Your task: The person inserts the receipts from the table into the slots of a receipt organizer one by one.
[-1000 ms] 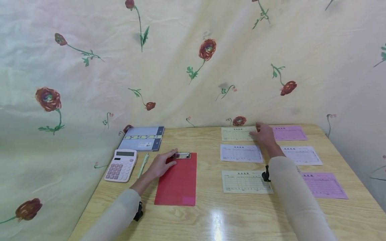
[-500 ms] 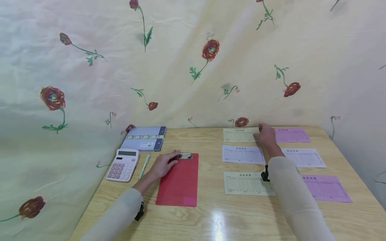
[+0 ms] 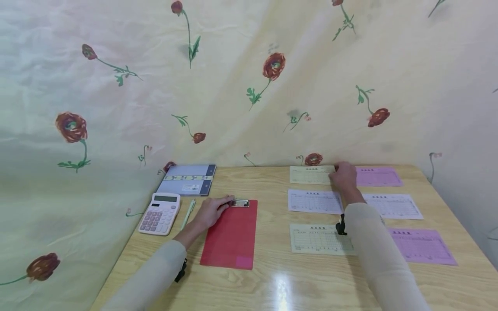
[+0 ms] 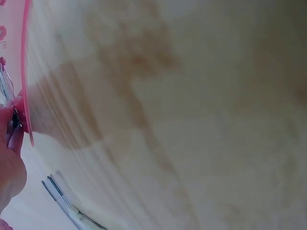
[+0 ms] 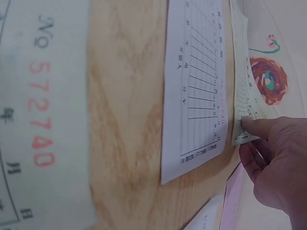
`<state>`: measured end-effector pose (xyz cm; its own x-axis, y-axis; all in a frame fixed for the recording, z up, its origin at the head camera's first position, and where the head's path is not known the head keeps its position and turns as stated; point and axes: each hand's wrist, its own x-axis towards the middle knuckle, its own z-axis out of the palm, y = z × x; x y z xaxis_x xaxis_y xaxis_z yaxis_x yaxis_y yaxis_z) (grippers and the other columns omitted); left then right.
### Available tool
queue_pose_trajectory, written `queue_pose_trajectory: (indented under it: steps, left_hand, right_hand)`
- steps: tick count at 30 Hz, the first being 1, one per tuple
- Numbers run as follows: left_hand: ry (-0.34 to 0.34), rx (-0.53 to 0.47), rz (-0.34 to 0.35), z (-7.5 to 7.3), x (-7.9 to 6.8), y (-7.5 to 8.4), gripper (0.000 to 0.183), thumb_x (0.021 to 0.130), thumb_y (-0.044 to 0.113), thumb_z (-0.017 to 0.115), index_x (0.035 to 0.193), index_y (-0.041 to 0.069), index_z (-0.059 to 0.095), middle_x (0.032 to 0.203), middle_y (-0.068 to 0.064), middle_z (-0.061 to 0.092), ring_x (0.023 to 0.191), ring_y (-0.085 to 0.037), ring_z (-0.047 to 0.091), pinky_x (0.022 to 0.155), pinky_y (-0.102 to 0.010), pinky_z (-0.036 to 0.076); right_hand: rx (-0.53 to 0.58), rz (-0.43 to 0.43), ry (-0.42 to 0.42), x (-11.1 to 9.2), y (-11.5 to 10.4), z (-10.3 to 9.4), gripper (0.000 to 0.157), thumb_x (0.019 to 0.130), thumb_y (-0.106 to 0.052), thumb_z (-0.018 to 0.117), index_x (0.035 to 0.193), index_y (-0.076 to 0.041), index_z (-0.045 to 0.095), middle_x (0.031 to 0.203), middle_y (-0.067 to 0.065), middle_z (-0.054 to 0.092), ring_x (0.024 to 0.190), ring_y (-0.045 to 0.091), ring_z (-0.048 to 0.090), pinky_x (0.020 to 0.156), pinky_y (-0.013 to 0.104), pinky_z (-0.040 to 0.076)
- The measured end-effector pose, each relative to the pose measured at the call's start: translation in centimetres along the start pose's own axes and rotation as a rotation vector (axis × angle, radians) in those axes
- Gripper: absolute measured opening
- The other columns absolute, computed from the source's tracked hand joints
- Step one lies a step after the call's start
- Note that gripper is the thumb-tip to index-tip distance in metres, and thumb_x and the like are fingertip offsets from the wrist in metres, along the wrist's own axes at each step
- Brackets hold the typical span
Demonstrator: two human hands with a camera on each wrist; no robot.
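My left hand (image 3: 209,212) is at the top left corner of a red clipboard (image 3: 230,237) on the table. In the left wrist view, my thumb and fingers grip the pink edge (image 4: 25,72) beside the metal clip (image 4: 5,84). My right hand (image 3: 345,179) is at the right end of the pale yellow form slip (image 3: 311,175) in the back row. The right wrist view shows thumb and fingers pinching the end of that slip (image 5: 241,81), which curves up a little. A white form slip (image 3: 314,201) and a pale green one (image 3: 319,239) lie nearer.
To the right are a pink slip (image 3: 378,176), a white slip (image 3: 393,206) and another pink slip (image 3: 424,246), partly behind my sleeve. On the left lie a calculator (image 3: 160,214), a pen (image 3: 188,214) and a blue-grey notebook (image 3: 184,180). A flowered cloth (image 3: 233,86) hangs behind the table.
My right hand has closed on the right end of the yellow slip, its fingers drawing in. My left hand stays at the clipboard's corner. The head view has shifted slightly.
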<state>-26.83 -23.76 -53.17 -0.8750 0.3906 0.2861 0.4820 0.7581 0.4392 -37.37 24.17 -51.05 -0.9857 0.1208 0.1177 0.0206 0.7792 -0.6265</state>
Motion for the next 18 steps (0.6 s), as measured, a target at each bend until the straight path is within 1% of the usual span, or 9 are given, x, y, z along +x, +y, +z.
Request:
queue_pose_trajectory:
  steps: [2,3,6,9,11,13,16,18]
  left_hand:
    - [0.0,0.01,0.015,0.0,0.0,0.0,0.038,0.099,0.001,0.073,0.135,0.012,0.075,0.133,-0.009,0.071,0.122,-0.027,0.067,0.097,-0.043,0.059]
    - [-0.003,0.017,0.017,0.0,0.0,-0.1,0.037,0.099,0.002,0.073,0.135,0.013,0.075,0.133,-0.008,0.071,0.122,-0.026,0.068,0.096,-0.043,0.059]
    - [-0.013,0.039,0.023,0.0,0.1,-0.1,0.036,0.099,0.002,0.073,0.134,0.013,0.076,0.132,-0.007,0.072,0.121,-0.026,0.069,0.096,-0.042,0.059]
    - [-0.019,0.064,0.041,-0.1,0.2,-0.1,0.035,0.1,0.003,0.072,0.133,0.013,0.076,0.131,-0.007,0.072,0.118,-0.026,0.07,0.094,-0.041,0.06]
    - [-0.015,0.083,0.067,-0.2,0.3,0.0,0.034,0.1,0.003,0.072,0.133,0.013,0.077,0.13,-0.008,0.073,0.116,-0.026,0.071,0.092,-0.04,0.061]
    - [-0.016,0.102,0.087,-0.3,0.4,0.0,0.033,0.101,0.004,0.072,0.132,0.013,0.077,0.129,-0.008,0.074,0.112,-0.026,0.073,0.089,-0.039,0.062]
    - [-0.028,0.123,0.089,-0.5,0.4,0.0,0.034,0.101,0.006,0.072,0.133,0.016,0.077,0.129,-0.007,0.074,0.108,-0.024,0.076,0.085,-0.036,0.063]
    - [-0.038,0.128,0.084,-0.6,0.4,0.0,0.034,0.101,0.006,0.072,0.134,0.017,0.076,0.13,-0.007,0.073,0.106,-0.022,0.076,0.083,-0.033,0.063]
  right_hand:
    - [-0.001,0.007,-0.008,0.0,-0.1,-0.1,0.023,0.095,0.001,0.064,0.112,0.016,0.071,0.102,0.029,0.067,0.092,0.04,0.058,0.079,0.051,0.05]
    - [0.001,0.012,-0.02,0.0,-0.2,-0.3,0.023,0.096,0.0,0.064,0.113,0.015,0.071,0.104,0.03,0.068,0.093,0.041,0.059,0.079,0.052,0.05]
    - [0.022,0.036,-0.06,0.1,-0.6,-0.8,0.028,0.102,-0.004,0.061,0.122,0.014,0.069,0.115,0.033,0.068,0.097,0.04,0.062,0.078,0.048,0.053]
    - [0.033,0.028,-0.082,0.2,-1.1,-1.6,0.031,0.105,-0.007,0.06,0.129,0.013,0.067,0.126,0.035,0.066,0.103,0.043,0.065,0.082,0.05,0.056]
    - [0.033,0.007,-0.079,0.3,-1.4,-2.0,0.031,0.105,-0.007,0.061,0.128,0.014,0.067,0.126,0.036,0.067,0.103,0.043,0.065,0.082,0.051,0.056]
    - [0.022,-0.022,-0.068,0.3,-1.7,-2.5,0.03,0.105,-0.007,0.062,0.126,0.014,0.069,0.126,0.035,0.067,0.107,0.045,0.065,0.087,0.055,0.055]
    - [0.014,-0.069,-0.048,0.4,-2.1,-3.1,0.03,0.103,-0.008,0.063,0.123,0.015,0.07,0.123,0.036,0.068,0.11,0.049,0.065,0.091,0.059,0.053]
    - [0.011,-0.1,-0.03,0.5,-2.3,-3.4,0.03,0.103,-0.008,0.065,0.121,0.015,0.071,0.122,0.035,0.069,0.111,0.05,0.065,0.093,0.06,0.052]
